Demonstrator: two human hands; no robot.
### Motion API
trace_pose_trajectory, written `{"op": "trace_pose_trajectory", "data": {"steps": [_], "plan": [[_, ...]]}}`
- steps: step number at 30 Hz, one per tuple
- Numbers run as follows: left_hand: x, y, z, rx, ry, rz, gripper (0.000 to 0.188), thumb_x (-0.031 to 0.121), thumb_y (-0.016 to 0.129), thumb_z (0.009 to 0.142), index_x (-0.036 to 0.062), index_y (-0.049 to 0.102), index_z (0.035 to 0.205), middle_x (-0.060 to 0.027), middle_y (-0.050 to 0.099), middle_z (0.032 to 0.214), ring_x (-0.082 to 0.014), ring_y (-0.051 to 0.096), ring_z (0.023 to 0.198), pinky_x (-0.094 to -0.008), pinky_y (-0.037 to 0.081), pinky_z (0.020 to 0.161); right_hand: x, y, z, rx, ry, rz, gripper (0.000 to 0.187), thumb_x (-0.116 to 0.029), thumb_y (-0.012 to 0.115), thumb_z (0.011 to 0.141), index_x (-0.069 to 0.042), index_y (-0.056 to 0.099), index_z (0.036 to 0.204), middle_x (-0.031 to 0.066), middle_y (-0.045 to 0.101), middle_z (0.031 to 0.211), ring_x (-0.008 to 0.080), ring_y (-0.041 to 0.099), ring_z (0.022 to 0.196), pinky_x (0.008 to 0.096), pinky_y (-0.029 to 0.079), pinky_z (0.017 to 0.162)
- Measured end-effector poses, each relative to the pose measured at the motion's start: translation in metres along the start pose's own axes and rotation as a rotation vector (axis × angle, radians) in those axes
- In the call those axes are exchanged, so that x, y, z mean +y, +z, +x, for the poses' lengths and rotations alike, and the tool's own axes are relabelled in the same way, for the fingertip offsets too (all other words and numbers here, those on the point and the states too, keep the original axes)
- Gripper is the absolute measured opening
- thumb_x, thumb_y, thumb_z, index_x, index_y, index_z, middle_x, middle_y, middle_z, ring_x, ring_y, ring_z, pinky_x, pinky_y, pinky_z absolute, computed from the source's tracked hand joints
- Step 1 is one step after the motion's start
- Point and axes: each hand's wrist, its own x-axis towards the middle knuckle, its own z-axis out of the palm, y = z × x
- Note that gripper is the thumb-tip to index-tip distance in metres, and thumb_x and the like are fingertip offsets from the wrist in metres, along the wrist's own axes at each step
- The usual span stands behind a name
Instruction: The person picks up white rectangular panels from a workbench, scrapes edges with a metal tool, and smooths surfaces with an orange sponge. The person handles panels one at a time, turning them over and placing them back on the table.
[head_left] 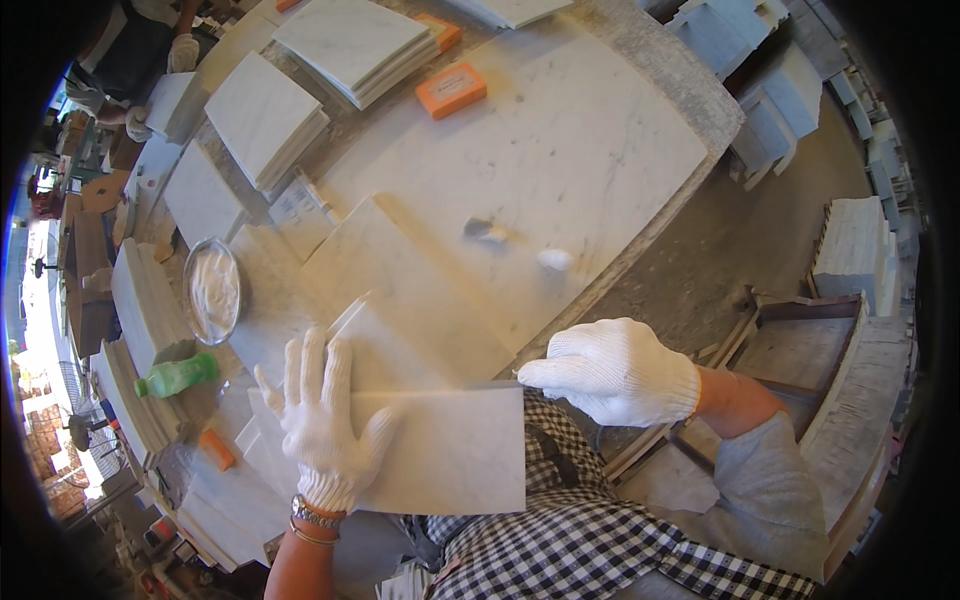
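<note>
A pale marble tile (455, 450) lies in front of me, its near part reaching out over my lap. My left hand (322, 430), in a white knitted glove, rests on the tile's left side with fingers spread. At the far right corner is my right hand (618, 372), also gloved and closed, its fingertips at the tile's edge. Whatever those fingers may pinch is hidden. Beyond the tile, further marble slabs (400, 275) overlap on the large stone tabletop (610, 150).
Tile stacks (262, 118) stand at the far left. An orange block (451, 91), a white wad (554, 260) and a grey scrap (485, 231) lie on the tabletop. Leftward are a bowl of white paste (213, 292) and a green bottle (178, 375). Another person's gloved hand (183, 53) shows upper left.
</note>
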Motion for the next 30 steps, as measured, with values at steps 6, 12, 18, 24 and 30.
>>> {"op": "trace_pose_trajectory", "data": {"steps": [6,12,18,24,30], "plan": [[-0.002,0.004,-0.002,-0.016,-0.032,-0.037,0.087,0.049,0.073,0.084,-0.0029,0.049,0.149,-0.0279,0.044,0.157,-0.0499,0.038,0.147,-0.0628,0.015,0.124,0.01,0.011,0.001,-0.043,-0.028,0.007,0.033,-0.008,0.071,0.081,-0.012,0.07,0.113,0.007,0.061,0.083,0.0277,0.065,0.072,0.0392,0.052,0.06],[-0.004,0.004,-0.005,0.052,0.004,-0.033,0.087,0.055,0.07,0.084,-0.0036,0.052,0.146,-0.0294,0.046,0.154,-0.0502,0.04,0.144,-0.0676,0.016,0.121,0.024,0.046,-0.01,0.04,0.03,0.063,0.027,-0.011,0.073,0.086,-0.015,0.072,0.113,0.0058,0.064,0.085,0.0277,0.067,0.075,0.0402,0.053,0.062],[0.004,-0.013,0.001,-0.004,0.089,0.039,0.074,0.045,0.066,0.095,0.0039,0.047,0.154,-0.0263,0.043,0.158,-0.0456,0.04,0.145,-0.0605,0.032,0.118,0.027,0.056,-0.02,0.316,0.346,0.358,0.028,-0.015,0.073,0.095,-0.007,0.071,0.121,0.0117,0.072,0.105,0.0296,0.071,0.092,0.0383,0.056,0.081],[0.008,-0.019,-0.001,-0.043,0.072,0.19,0.072,0.048,0.062,0.098,0.0056,0.048,0.154,-0.0242,0.047,0.156,-0.044,0.044,0.142,-0.0592,0.035,0.116,0.021,0.061,-0.015,0.213,0.331,0.878,0.02,-0.007,0.065,0.097,-0.001,0.069,0.116,0.0138,0.071,0.126,0.0234,0.067,0.114,0.037,0.052,0.099],[0.013,-0.026,-0.002,-0.015,0.103,0.219,0.07,0.05,0.06,0.099,0.0059,0.05,0.152,-0.0251,0.051,0.151,-0.0431,0.048,0.139,-0.0583,0.037,0.114,0.006,0.052,-0.022,0.127,0.269,0.955,0.017,-0.004,0.062,0.099,-0.001,0.067,0.115,0.016,0.071,0.128,0.0226,0.067,0.116,0.0349,0.053,0.099]]}}
